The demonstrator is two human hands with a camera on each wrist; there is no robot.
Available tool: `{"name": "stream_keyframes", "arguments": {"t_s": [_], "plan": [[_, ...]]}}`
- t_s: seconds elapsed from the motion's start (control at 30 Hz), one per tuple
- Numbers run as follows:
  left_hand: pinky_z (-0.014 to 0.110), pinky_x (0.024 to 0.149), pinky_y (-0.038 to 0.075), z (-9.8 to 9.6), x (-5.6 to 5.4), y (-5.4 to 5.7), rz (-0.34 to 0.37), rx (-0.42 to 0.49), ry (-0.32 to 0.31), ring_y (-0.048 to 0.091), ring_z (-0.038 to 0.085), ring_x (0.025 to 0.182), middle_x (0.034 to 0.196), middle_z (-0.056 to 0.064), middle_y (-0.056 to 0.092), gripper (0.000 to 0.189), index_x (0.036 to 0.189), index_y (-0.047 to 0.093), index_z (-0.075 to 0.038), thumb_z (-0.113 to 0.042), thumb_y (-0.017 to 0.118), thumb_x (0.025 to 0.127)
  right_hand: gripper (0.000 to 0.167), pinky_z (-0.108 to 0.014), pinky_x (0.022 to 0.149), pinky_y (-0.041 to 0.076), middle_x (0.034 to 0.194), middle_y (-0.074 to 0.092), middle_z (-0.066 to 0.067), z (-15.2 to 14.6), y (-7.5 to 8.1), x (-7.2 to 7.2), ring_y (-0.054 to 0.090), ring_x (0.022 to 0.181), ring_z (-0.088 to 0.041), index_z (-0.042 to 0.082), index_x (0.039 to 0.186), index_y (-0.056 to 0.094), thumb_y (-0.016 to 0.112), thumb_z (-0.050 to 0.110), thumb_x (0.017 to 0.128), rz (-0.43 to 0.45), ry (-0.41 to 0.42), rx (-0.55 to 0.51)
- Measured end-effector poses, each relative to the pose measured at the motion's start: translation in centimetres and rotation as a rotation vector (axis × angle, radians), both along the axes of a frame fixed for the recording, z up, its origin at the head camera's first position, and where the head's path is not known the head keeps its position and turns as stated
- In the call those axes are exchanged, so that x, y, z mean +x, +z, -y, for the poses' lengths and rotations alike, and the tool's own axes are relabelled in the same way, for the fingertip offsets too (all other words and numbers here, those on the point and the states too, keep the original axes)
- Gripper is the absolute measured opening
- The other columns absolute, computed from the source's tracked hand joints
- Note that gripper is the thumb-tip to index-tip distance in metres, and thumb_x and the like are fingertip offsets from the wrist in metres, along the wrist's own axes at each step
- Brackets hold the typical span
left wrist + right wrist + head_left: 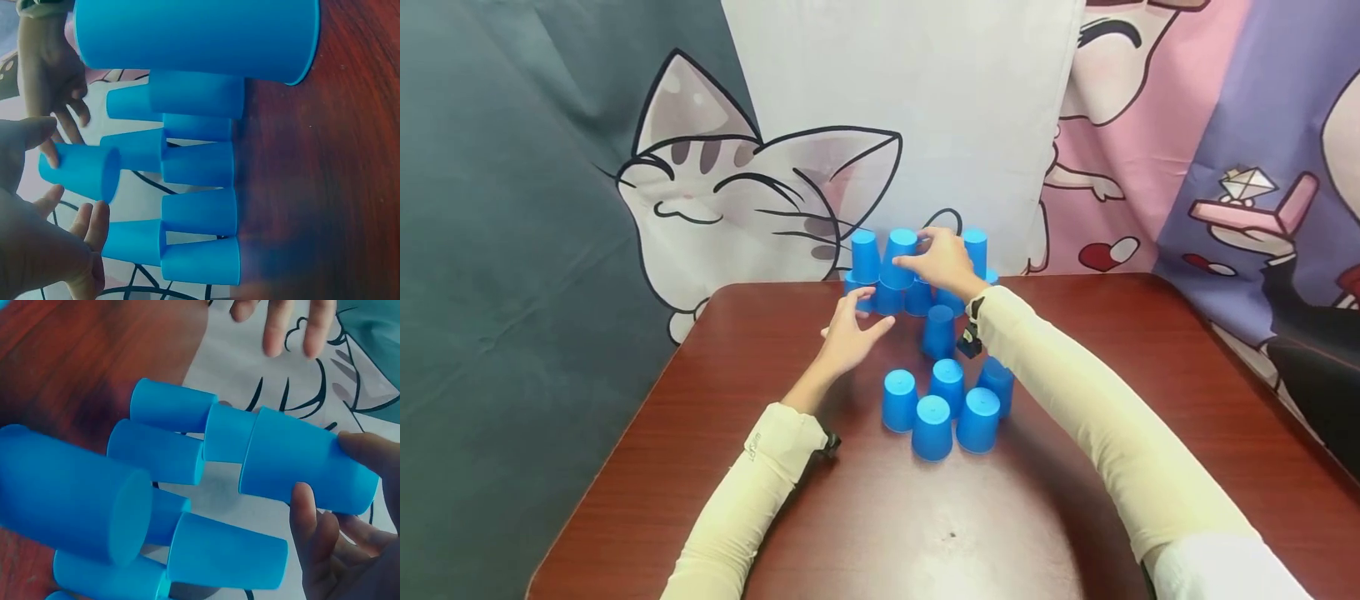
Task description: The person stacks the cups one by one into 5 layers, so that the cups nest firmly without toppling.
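With its thumb and fingers, my right hand point(943, 260) grips an upside-down blue plastic cup point(898, 260) at the upper row of a cup stack. In the right wrist view the held cup point(306, 462) is tilted, its wide rim overlapping an upper-row cup point(230, 434). My left hand point(850, 333), fingers spread and holding nothing, is just in front of the stack's left end. The left wrist view has the left hand point(56, 250) close below the held cup point(81, 170). Beneath the upper row stands a bottom row of upside-down blue cups point(917, 298), partly hidden by both hands.
Nearer me on the brown table point(775, 533) stand several more upside-down blue cups point(932, 429), with one single cup point(939, 332) between them and the stack. My right forearm passes over the group's right side. A cartoon cloth point(760, 192) hangs behind the table.
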State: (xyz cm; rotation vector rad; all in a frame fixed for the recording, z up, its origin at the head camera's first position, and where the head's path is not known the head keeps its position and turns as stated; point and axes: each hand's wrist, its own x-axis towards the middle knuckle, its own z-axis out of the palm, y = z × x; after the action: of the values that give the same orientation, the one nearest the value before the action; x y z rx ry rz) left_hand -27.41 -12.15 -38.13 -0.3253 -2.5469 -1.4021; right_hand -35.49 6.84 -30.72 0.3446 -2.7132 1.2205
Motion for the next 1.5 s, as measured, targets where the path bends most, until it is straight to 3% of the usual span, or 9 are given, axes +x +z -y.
{"name": "stream_keyframes", "arguments": {"t_s": [0.2,0.43,0.8,1.03,1.3,1.5], "plan": [[0.07,0.101,0.015,-0.8,1.1,1.5,-0.034,0.033,-0.031,0.054,0.032,0.121,0.142,0.016,0.047,0.06,0.144,0.042,-0.014,-0.032,0.069,0.093,0.07,-0.047,0.085,0.055,0.12,0.067,-0.014,0.7,-0.4,-0.8,0.065,0.105,-0.032,0.006,0.138,0.054,0.075,0.046,0.086,-0.014,-0.079,0.114],[0.073,0.102,0.011,-0.8,1.5,2.9,-0.061,0.056,-0.041,0.053,0.032,0.122,0.142,0.017,0.046,0.057,0.143,0.043,-0.015,-0.025,0.069,0.094,0.065,-0.049,0.083,0.052,0.115,0.067,-0.012,0.9,-0.7,-1.7,0.063,0.104,-0.033,0.008,0.136,0.057,0.076,0.043,0.085,-0.037,-0.129,0.11],[0.072,0.103,0.011,-0.4,1.6,3.1,-0.063,0.054,-0.048,0.054,0.03,0.121,0.141,0.013,0.047,0.056,0.143,0.043,-0.015,-0.026,0.068,0.094,0.064,-0.047,0.089,0.051,0.121,0.067,-0.013,1.4,-0.9,-2.4,0.064,0.108,-0.03,0.008,0.136,0.057,0.077,0.04,0.085,-0.055,-0.129,0.12],[0.074,0.104,0.01,-0.4,1.6,3.1,-0.059,0.058,-0.061,0.054,0.032,0.122,0.14,0.013,0.048,0.054,0.142,0.044,-0.015,-0.025,0.067,0.095,0.067,-0.046,0.09,0.053,0.13,0.062,-0.018,1.7,-1.6,-2.7,0.073,0.069,-0.022,0.006,0.144,0.048,0.074,0.035,0.09,0.018,-0.096,0.073],[0.073,0.103,0.013,-0.4,1.7,2.9,-0.083,0.062,-0.051,0.057,0.033,0.118,0.14,0.016,0.049,0.051,0.14,0.047,-0.014,-0.022,0.067,0.094,0.065,-0.042,0.073,0.058,0.125,0.064,-0.02,2.3,-1.9,-3.4,0.073,0.069,-0.025,0.007,0.145,0.046,0.074,0.031,0.091,0.044,-0.079,0.032],[0.072,0.103,0.013,-0.4,1.7,2.4,-0.079,0.042,-0.057,0.057,0.03,0.117,0.139,0.016,0.049,0.049,0.14,0.048,-0.015,-0.022,0.066,0.095,0.065,-0.047,0.082,0.056,0.128,0.063,-0.018,2.8,-2.1,-3.8,0.072,0.071,-0.023,0.008,0.144,0.048,0.074,0.032,0.09,0.028,-0.077,0.065]]}}
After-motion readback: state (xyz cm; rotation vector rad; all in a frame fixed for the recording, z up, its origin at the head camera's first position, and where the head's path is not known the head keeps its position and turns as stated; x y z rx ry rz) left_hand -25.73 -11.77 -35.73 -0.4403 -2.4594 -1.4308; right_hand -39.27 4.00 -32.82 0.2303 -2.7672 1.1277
